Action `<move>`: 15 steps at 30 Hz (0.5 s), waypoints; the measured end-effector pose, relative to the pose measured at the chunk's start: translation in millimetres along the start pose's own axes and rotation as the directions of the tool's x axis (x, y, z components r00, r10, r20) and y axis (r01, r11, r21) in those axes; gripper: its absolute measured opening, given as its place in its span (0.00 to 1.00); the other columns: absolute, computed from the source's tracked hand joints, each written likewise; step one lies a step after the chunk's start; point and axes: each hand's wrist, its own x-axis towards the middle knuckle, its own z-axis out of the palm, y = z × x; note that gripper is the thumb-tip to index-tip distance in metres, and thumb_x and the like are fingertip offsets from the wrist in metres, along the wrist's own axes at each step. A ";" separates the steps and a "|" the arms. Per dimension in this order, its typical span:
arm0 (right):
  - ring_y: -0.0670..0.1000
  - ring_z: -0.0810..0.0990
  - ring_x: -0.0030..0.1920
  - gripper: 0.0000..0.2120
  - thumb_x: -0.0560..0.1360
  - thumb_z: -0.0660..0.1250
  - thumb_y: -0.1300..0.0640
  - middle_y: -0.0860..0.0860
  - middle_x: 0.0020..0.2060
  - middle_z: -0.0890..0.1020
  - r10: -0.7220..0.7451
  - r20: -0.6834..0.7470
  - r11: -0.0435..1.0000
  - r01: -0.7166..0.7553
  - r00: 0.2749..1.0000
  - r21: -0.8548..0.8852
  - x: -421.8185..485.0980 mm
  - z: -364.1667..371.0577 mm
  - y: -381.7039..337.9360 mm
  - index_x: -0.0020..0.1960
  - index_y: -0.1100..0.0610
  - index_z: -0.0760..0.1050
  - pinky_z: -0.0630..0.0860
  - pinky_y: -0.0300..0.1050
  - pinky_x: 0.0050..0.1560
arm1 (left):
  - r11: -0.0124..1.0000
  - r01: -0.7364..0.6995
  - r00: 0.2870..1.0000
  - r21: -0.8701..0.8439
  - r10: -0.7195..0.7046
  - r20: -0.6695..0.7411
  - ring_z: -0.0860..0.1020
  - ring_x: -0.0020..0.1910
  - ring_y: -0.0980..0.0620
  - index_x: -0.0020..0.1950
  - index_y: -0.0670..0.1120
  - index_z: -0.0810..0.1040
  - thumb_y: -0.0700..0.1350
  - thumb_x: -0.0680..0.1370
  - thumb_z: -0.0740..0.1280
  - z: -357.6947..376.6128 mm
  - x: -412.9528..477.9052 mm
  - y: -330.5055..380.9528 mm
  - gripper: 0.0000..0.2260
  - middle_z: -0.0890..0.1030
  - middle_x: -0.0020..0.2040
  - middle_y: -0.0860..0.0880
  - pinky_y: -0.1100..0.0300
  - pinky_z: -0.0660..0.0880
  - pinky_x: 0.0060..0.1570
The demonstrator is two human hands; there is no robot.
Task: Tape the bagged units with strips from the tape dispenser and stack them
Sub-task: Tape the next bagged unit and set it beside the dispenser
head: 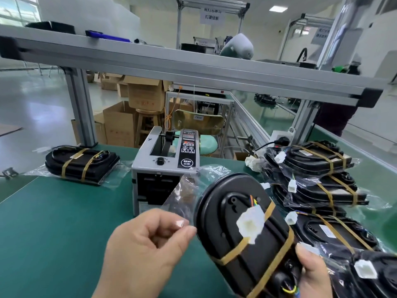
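I hold a black bagged unit (240,229) tilted above the green table, two brown tape bands across it and a white connector (250,223) on top. My right hand (313,274) grips its lower right end. My left hand (146,246) pinches the loose clear bag flap (182,196) at the unit's left edge. The grey tape dispenser (165,166) stands just behind. One taped unit (81,162) lies at the far left. A pile of several banded bagged units (318,186) fills the right side.
The green table mat (53,222) spreads in front of the dispenser. An aluminium frame rail (171,65) crosses overhead on posts. A power strip (281,138) sits behind the right pile. Cardboard boxes and stools stand beyond the table edge.
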 end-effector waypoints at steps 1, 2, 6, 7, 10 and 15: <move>0.65 0.56 0.74 0.27 0.80 0.43 0.56 0.71 0.71 0.56 0.025 0.001 1.000 -0.025 1.000 0.017 0.8 -0.9 0.5 0.73 0.73 0.51 0.40 0.55 0.73 | 0.999 0.021 1.000 -0.046 -0.021 0.002 0.75 0.26 0.61 0.38 0.57 0.83 0.59 0.49 0.77 0.4 -1.4 -1.0 0.20 0.82 0.32 0.46 0.69 0.74 0.34; 0.65 0.56 0.74 0.27 0.80 0.43 0.55 0.71 0.71 0.56 0.021 -0.021 1.000 -0.021 1.000 0.016 1.0 -0.2 2.0 0.73 0.72 0.51 0.40 0.55 0.73 | 0.988 0.077 0.992 -0.131 -0.063 0.109 0.80 0.35 0.61 0.46 0.58 0.82 0.61 0.46 0.79 0.1 -3.1 -0.8 0.29 0.84 0.39 0.48 0.64 0.77 0.43; 0.65 0.56 0.74 0.28 0.82 0.45 0.51 0.70 0.72 0.56 -0.012 -0.163 1.000 0.009 0.987 -0.020 -5.6 6.6 16.9 0.74 0.70 0.51 0.40 0.55 0.73 | 0.880 0.324 0.874 -0.346 -0.139 0.465 0.81 0.56 0.51 0.63 0.47 0.77 0.56 0.46 0.83 15.3 -8.2 2.4 0.46 0.84 0.55 0.50 0.55 0.77 0.55; 0.65 0.58 0.73 0.32 0.81 0.51 0.46 0.68 0.72 0.58 -0.003 -0.210 0.999 -0.004 0.978 -0.034 -3.0 8.8 19.8 0.74 0.69 0.54 0.41 0.57 0.73 | 0.842 0.361 0.894 -0.401 -0.191 0.405 0.83 0.51 0.48 0.56 0.44 0.82 0.50 0.45 0.82 17.0 -7.9 -0.1 0.39 0.85 0.50 0.46 0.53 0.78 0.51; 0.67 0.72 0.65 0.47 0.58 0.76 0.35 0.66 0.67 0.70 0.062 -0.319 0.991 -0.097 0.946 -0.092 3.2 -2.4 18.9 0.67 0.64 0.72 0.55 0.64 0.70 | 0.694 0.403 0.915 -0.597 -0.278 0.293 0.84 0.41 0.42 0.47 0.43 0.85 0.44 0.40 0.83 11.1 -0.1 -7.9 0.35 0.84 0.45 0.37 0.50 0.81 0.40; 0.54 0.77 0.45 0.13 0.62 0.79 0.59 0.58 0.46 0.80 0.018 -0.435 0.974 -0.115 0.900 -0.197 1.0 0.6 12.4 0.46 0.55 0.84 0.75 0.48 0.49 | 0.644 0.430 0.903 -0.633 -0.309 0.299 0.81 0.47 0.33 0.53 0.37 0.82 0.41 0.51 0.83 -15.5 8.2 -1.3 0.31 0.81 0.51 0.32 0.35 0.76 0.47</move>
